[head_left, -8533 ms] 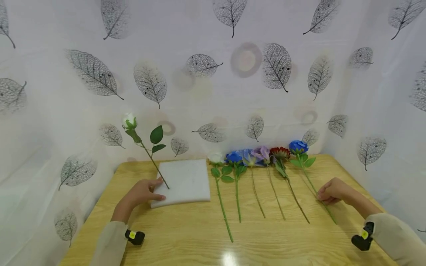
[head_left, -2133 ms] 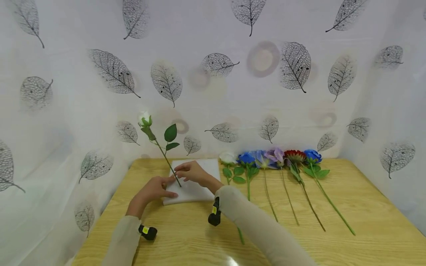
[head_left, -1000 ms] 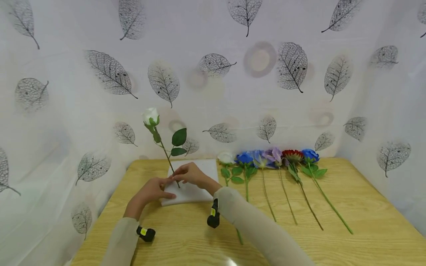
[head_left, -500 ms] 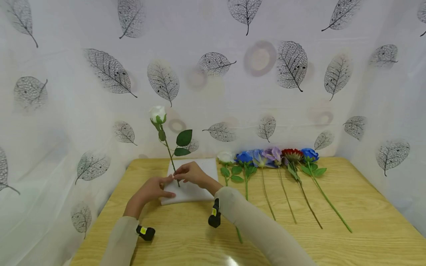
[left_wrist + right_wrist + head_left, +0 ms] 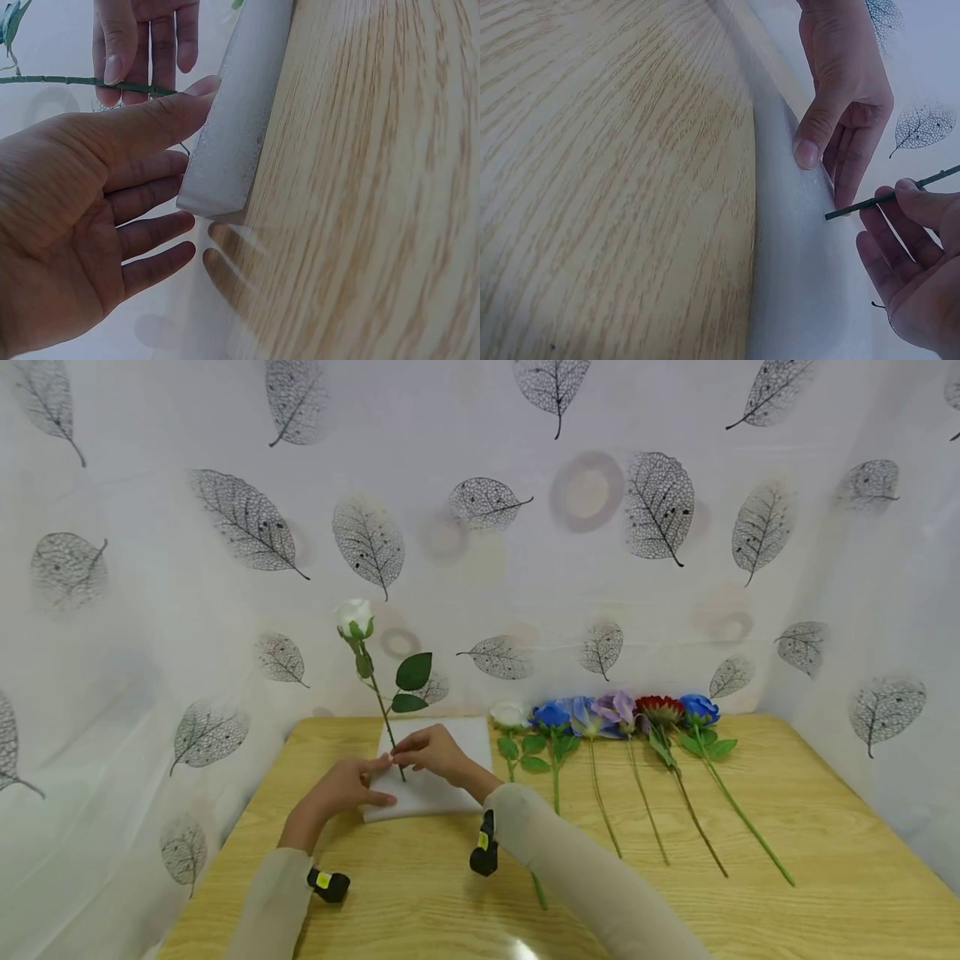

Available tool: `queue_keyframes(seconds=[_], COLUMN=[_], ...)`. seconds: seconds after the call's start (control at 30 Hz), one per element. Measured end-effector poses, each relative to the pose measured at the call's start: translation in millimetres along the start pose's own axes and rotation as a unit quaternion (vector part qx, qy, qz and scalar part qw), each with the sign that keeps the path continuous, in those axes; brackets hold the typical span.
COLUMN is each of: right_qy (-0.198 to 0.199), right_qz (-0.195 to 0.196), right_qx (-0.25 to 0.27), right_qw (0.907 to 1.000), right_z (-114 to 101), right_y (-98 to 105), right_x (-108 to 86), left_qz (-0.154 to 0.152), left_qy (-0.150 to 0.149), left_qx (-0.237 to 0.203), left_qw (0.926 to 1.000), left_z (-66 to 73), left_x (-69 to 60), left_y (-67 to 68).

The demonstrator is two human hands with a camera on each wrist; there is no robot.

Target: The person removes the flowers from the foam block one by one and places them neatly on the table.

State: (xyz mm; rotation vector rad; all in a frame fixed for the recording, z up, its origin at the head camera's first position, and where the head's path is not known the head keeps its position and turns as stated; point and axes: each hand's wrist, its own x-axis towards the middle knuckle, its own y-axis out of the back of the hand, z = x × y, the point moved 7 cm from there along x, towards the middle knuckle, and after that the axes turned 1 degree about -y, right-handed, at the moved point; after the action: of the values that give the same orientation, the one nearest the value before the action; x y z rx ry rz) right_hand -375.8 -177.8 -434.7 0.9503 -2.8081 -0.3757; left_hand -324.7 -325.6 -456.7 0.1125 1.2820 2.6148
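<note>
A white rose point(image 5: 355, 617) leans slightly left, its lower stem end meeting a white foam block point(image 5: 465, 740). How deep the stem goes cannot be seen. My right hand point(image 5: 437, 753) pinches the green stem point(image 5: 862, 204) low down between thumb and fingers. At the block's left edge, my left hand point(image 5: 336, 792) touches the foam, thumb toward the front and index finger beside the stem. Its other fingers point(image 5: 154, 236) extend loosely along the foam's side in the left wrist view.
Right of the foam lie another white rose point(image 5: 510, 717), blue roses point(image 5: 551, 716), blue-violet and purple flowers point(image 5: 617, 708), and a red flower point(image 5: 660, 710), stems toward me. My right forearm crosses over some stems. A leaf-printed curtain point(image 5: 480, 568) surrounds the wooden table point(image 5: 420, 893).
My right hand has come from the blue rose at the far right to the white rose's stem. The rose has tipped from a strong left lean to more upright. Little differs over the last half second.
</note>
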Motion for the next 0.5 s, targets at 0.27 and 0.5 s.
queue_keyframes(seconds=[0.27, 0.5], right_qy=[0.013, 0.012], right_qz=[0.01, 0.008], right_qx=[0.006, 0.011], right_qw=[0.9998, 0.9998], right_z=[-2.3, -1.8], right_y=[0.1, -1.8], right_x=[1.1, 1.4], left_qz=[0.0, 0.0], left_qy=[0.003, 0.004], left_qx=[-0.001, 0.002], left_qw=[1.0, 1.0], left_z=[-0.1, -2.1], left_x=[0.4, 0.7], left_y=[-0.4, -0.6])
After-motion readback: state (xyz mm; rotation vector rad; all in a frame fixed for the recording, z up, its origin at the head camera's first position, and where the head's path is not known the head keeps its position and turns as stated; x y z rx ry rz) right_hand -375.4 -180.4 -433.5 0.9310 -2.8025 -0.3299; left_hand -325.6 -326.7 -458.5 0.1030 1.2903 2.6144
